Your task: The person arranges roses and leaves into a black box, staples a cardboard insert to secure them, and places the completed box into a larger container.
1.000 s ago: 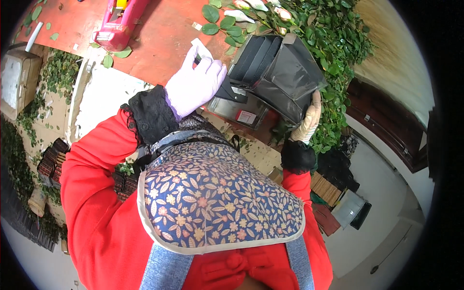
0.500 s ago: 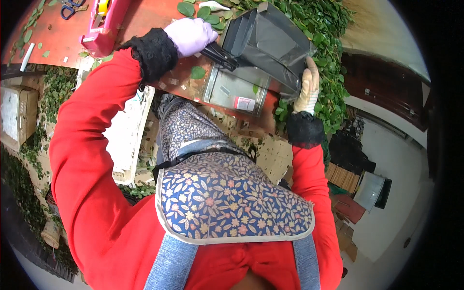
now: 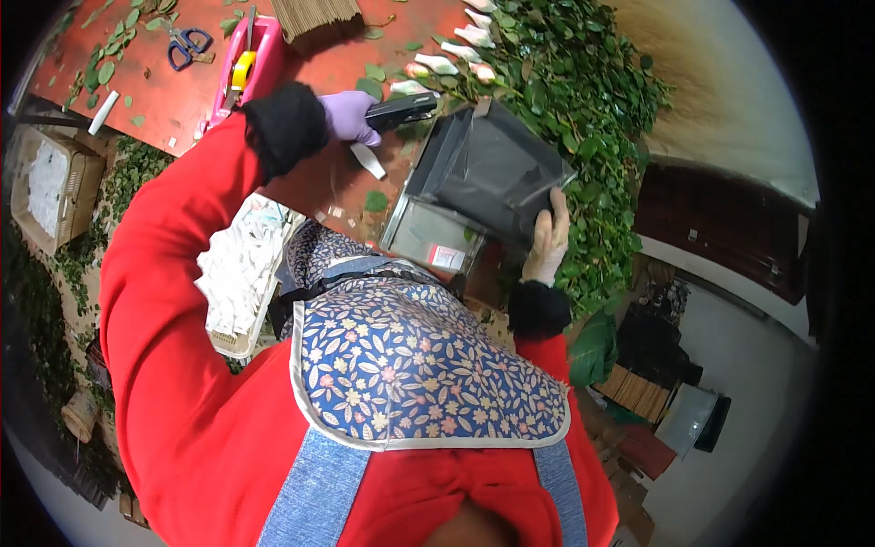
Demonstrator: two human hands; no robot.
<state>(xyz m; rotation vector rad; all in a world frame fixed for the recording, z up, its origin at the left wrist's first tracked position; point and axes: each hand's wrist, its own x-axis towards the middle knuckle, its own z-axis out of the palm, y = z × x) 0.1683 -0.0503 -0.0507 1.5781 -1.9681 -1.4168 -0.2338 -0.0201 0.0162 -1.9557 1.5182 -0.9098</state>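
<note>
A black stapler (image 3: 401, 111) is gripped in my left hand (image 3: 348, 118), which wears a purple glove. Its tip points right, just left of the upper corner of a folded black wrapping sheet (image 3: 488, 164). My right hand (image 3: 549, 239), in a pale glove, has its fingers curled on the sheet's lower right edge; the thumb is mostly hidden. Under the sheet sits a clear tray (image 3: 410, 232) with a small red and white box (image 3: 446, 256) in it. Beneath the stapler, a white foam sleeve (image 3: 368, 161) lies on the red table (image 3: 319, 173).
Leafy stems (image 3: 592, 118) are heaped along the right, with several white-sleeved flower heads (image 3: 437, 64) at their left. A pink tape dispenser (image 3: 251, 64), blue scissors (image 3: 190, 47) and stacked brown cardboard (image 3: 314, 20) are at the upper left. White sleeves fill a basket (image 3: 239, 346) below.
My left hand has swung the stapler up and away from the sheet's left side. My right hand stays on the sheet's edge. The view has shifted, showing more of the table's far part.
</note>
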